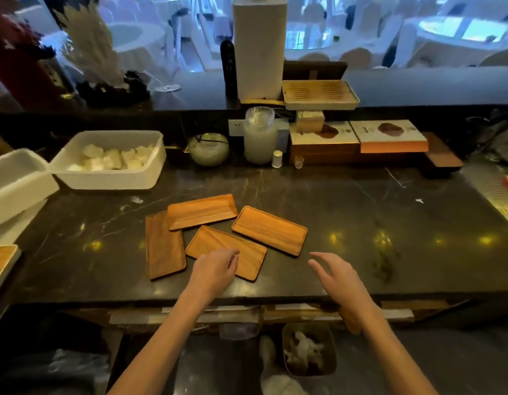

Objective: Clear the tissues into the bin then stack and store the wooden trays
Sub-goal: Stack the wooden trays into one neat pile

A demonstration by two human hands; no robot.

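Note:
Several flat wooden trays lie scattered on the dark marble counter (361, 218): a left tray (164, 246), a back tray (202, 210) overlapping it, a near tray (218, 243) and a right tray (269, 230). All of them hold nothing. My left hand (215, 269) hovers over the near tray's front edge, fingers loosely curled, gripping nothing. My right hand (335, 273) floats over bare counter to the right of the trays, fingers relaxed. Down below the counter stands a small bin (328, 334) with crumpled tissues (304, 347) in it.
A white tub (110, 178) with white wads stands at the back left beside another white box (16, 181). Jars, boxes and a slatted tray (318, 95) line the back. A tall white dispenser (259, 47) stands on the ledge. A small white scrap (137, 200) lies near the tub.

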